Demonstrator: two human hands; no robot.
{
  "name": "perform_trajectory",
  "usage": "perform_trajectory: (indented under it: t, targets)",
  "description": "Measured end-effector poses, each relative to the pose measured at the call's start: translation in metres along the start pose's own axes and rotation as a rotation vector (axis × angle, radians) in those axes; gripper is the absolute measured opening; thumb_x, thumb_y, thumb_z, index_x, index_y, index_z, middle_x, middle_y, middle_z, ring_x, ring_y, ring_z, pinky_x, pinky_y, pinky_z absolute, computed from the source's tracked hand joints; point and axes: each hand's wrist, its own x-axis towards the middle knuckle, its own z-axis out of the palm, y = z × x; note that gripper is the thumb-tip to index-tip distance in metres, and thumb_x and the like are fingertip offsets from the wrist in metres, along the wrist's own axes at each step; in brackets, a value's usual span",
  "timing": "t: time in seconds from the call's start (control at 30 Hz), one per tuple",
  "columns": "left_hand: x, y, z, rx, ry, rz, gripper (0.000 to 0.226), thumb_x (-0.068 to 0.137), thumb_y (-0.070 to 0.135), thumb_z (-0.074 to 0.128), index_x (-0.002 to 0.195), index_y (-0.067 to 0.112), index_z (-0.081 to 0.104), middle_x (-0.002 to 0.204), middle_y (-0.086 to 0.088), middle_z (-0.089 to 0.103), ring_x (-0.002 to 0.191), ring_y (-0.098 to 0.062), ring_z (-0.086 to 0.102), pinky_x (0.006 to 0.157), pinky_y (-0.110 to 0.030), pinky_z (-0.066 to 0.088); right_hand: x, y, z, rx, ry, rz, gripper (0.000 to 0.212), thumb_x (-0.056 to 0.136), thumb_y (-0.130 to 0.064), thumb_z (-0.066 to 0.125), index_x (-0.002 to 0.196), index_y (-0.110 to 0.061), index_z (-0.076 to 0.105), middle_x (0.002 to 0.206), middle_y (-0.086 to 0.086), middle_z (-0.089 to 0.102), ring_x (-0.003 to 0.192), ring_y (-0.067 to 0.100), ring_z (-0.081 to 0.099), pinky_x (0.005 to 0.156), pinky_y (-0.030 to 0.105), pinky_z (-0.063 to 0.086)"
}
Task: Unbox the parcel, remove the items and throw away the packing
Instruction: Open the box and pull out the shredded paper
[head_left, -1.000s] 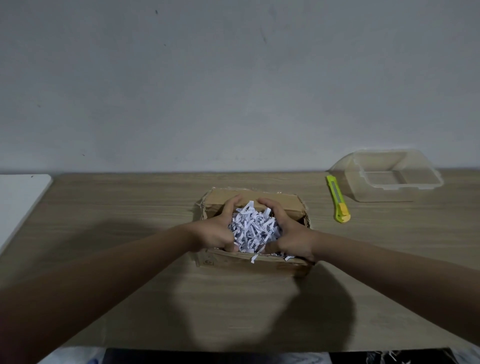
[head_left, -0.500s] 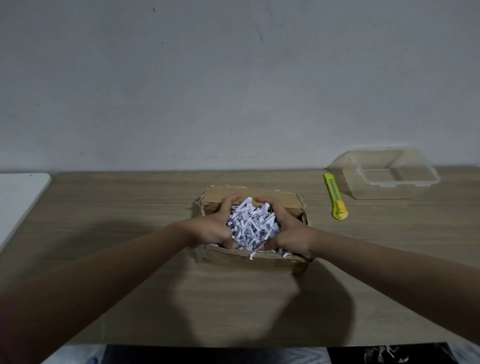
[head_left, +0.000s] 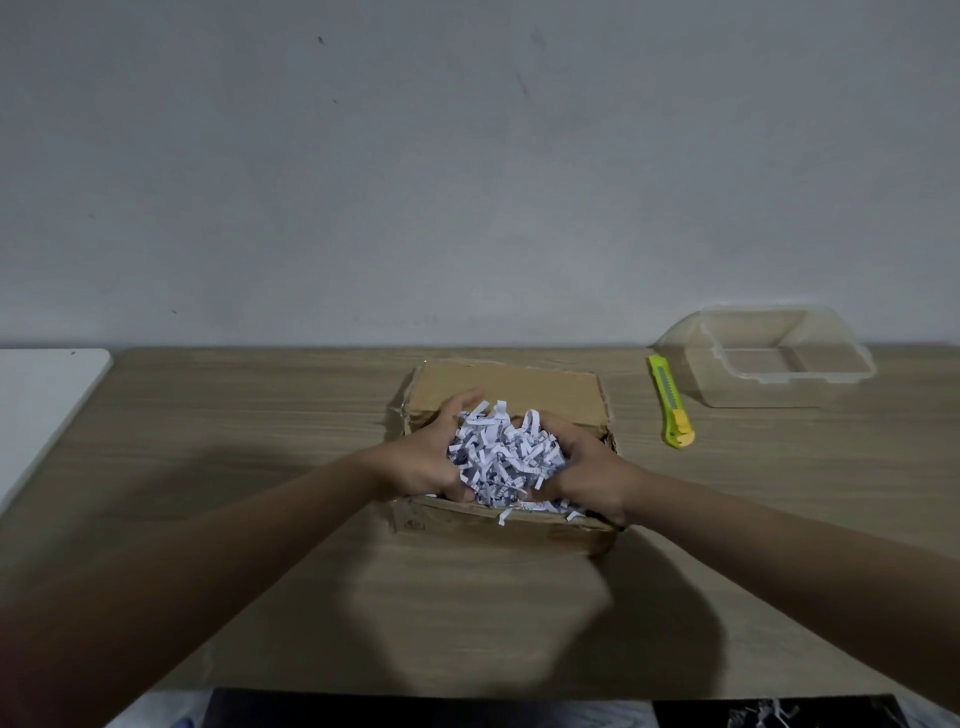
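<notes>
An open brown cardboard box (head_left: 506, 387) sits in the middle of the wooden table. Both hands press a bundle of white shredded paper (head_left: 504, 457) between them just above the box's front half. My left hand (head_left: 423, 457) cups the bundle's left side and my right hand (head_left: 587, 475) cups its right side. A few loose strips hang over the box's front wall (head_left: 498, 527). Whatever else is inside the box is hidden by the paper and my hands.
A yellow-green utility knife (head_left: 670, 402) lies to the right of the box. Behind it a clear plastic container (head_left: 769, 358) stands against the wall. A white surface (head_left: 36, 405) adjoins the table's left end. Some shredded paper (head_left: 769, 714) lies below the table's near edge.
My hands have gathered the shredded paper tighter and raised it a little out of the box. The box, knife and container have not moved.
</notes>
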Motion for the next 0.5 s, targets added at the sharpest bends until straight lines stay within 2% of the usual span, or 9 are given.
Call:
perform_trajectory:
  t: [0.13,0.2,0.27,0.33,0.4,0.47,0.5]
  targets:
    - [-0.005,0.007,-0.002,0.030,0.023,0.037,0.114,0.066,-0.009,0.072,0.138,0.055,0.010,0.150,-0.007,0.027,0.128,-0.029,0.043,0.074,-0.022,0.051,0.000,-0.004,-0.001,-0.014,0.024,-0.044,0.069,0.067,0.026,0.064,0.106,-0.031,0.057,0.095,-0.007,0.069,0.081,-0.003,0.067,0.070,0.017,0.053]
    - [-0.008,0.014,-0.004,0.057,0.027,0.050,0.115,0.068,-0.009,0.072,0.140,0.053,0.008,0.151,-0.005,0.026,0.122,-0.024,0.048,0.073,-0.020,0.051,0.000,-0.008,-0.002,-0.014,0.026,-0.060,0.068,0.067,0.025,0.065,0.106,-0.031,0.058,0.095,-0.007,0.069,0.081,-0.002,0.067,0.070,0.017,0.053]
    - [-0.010,0.020,-0.007,0.087,0.044,0.048,0.115,0.068,-0.011,0.071,0.142,0.048,0.006,0.150,-0.004,0.027,0.115,-0.018,0.053,0.074,-0.021,0.051,0.000,-0.014,-0.002,-0.030,0.031,-0.076,0.068,0.068,0.024,0.066,0.107,-0.031,0.058,0.096,-0.008,0.069,0.084,-0.001,0.066,0.073,0.018,0.053]
    - [-0.011,0.028,-0.010,0.117,0.073,0.034,0.115,0.068,-0.011,0.072,0.145,0.043,0.007,0.149,-0.002,0.031,0.119,-0.020,0.050,0.077,-0.020,0.050,0.000,-0.020,-0.004,-0.083,0.036,-0.105,0.068,0.067,0.021,0.069,0.113,-0.027,0.057,0.099,-0.007,0.068,0.089,0.004,0.065,0.080,0.021,0.054]
    - [-0.013,0.035,-0.012,0.154,0.110,-0.003,0.106,0.070,-0.010,0.071,0.148,0.031,0.012,0.134,0.002,0.046,0.114,-0.018,0.052,0.077,-0.018,0.048,0.000,-0.028,-0.005,-0.162,0.033,-0.137,0.068,0.066,0.017,0.073,0.119,-0.023,0.056,0.100,-0.008,0.068,0.092,0.005,0.064,0.083,0.023,0.053]
    - [-0.014,0.037,-0.014,0.165,0.136,-0.040,0.092,0.072,-0.012,0.068,0.145,0.020,0.022,0.112,0.004,0.055,0.099,-0.016,0.056,0.076,-0.023,0.048,0.000,-0.035,-0.005,-0.199,0.027,-0.152,0.065,0.066,0.014,0.075,0.118,-0.022,0.057,0.095,-0.011,0.069,0.087,0.001,0.064,0.077,0.020,0.053]
    - [-0.015,0.037,-0.014,0.163,0.145,-0.055,0.090,0.072,-0.012,0.068,0.143,0.018,0.024,0.108,0.002,0.056,0.097,-0.017,0.056,0.077,-0.026,0.048,0.000,-0.037,-0.005,-0.202,0.023,-0.147,0.062,0.067,0.013,0.075,0.114,-0.024,0.059,0.090,-0.013,0.070,0.083,-0.001,0.064,0.072,0.019,0.052]
